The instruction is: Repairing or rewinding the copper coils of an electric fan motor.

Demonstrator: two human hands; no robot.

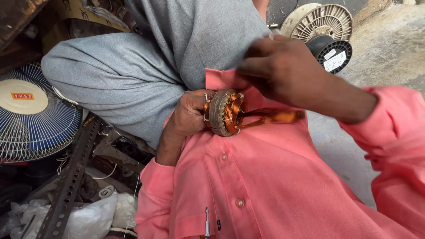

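Left hand (pixel 189 113) fingers wrapped around motor stator (pixel 221 113) rim, copper winding (pixel 233 110) (blurred loop trailing right) facing outward. Right hand (pixel 283 71) above stator, fingertips pinched; what they pinch unclear.

The round motor core (pixel 220 113) in your left hand (pixel 188 113) is dull grey metal, wound with shiny orange copper wire (pixel 234 110). Your pink shirt (pixel 274 177) is soft matt cloth with smooth plastic buttons (pixel 239 202). The fan guard (pixel 35 119) beside you is thin metal wire. The spools (pixel 325 33) look like hard plastic, and the floor (pixel 389 48) is rough grey concrete.
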